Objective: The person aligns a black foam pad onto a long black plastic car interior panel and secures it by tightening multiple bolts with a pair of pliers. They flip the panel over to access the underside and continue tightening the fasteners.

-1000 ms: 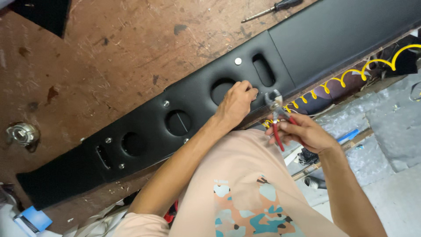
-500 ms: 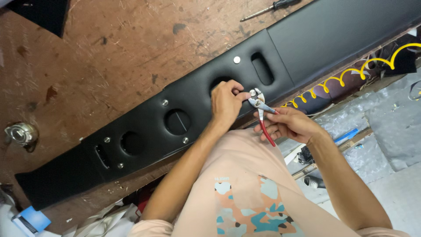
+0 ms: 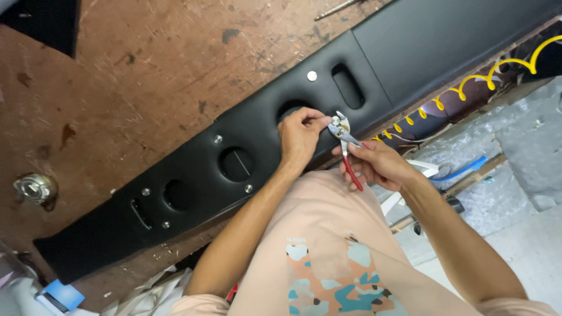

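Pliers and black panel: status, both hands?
Right hand grips red-handled pliers, jaws up by the left fingertips. Left hand rests on the black panel at a round hole. Nothing blocking.

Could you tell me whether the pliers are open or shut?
Shut: the pliers in the right hand have their tips closed together near the left hand.

The long panel [image 3: 193, 175] was matt black with silver rivets, lying on a scuffed reddish-brown board [image 3: 146, 76]. The pliers [image 3: 346, 149] had red handles and steel-grey jaws. At far right ran a yellow coiled cord [image 3: 468, 88]. The near shirt [image 3: 328, 257] was peach with a teal-and-orange print.
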